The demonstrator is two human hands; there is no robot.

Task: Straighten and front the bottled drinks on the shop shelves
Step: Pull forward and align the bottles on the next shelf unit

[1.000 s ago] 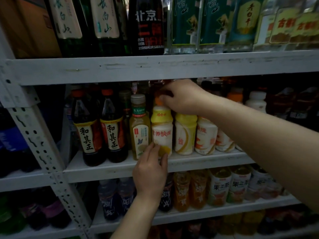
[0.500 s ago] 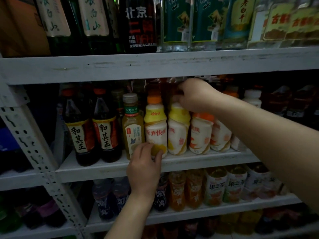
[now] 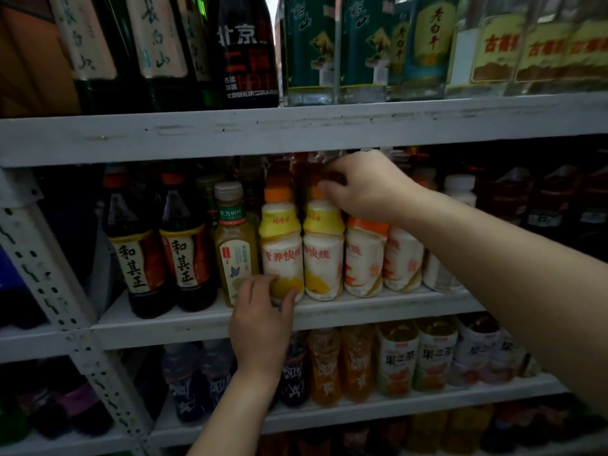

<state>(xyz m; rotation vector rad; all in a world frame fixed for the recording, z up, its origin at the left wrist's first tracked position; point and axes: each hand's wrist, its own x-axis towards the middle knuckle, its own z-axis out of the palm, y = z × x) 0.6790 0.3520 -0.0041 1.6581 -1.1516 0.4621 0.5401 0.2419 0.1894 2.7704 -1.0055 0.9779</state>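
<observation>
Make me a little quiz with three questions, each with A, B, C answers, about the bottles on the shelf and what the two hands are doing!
1. Where is the left hand?
A. On the top shelf
B. At the base of a yellow-topped milk drink bottle
C. On the bottom shelf

2. What colour is the cap on that bottle?
A. Orange
B. Blue
C. Black

3. What is the right hand doing?
A. Hanging empty by the person's side
B. Holding a box
C. Reaching over the cap of the second yellow-topped bottle

Answers:
1. B, its fingers curl around the bottle's bottom at the middle shelf edge.
2. A, the cap shows orange above the yellow shoulder.
3. C, the fingers sit at the bottle tops, under the upper shelf board.
</observation>
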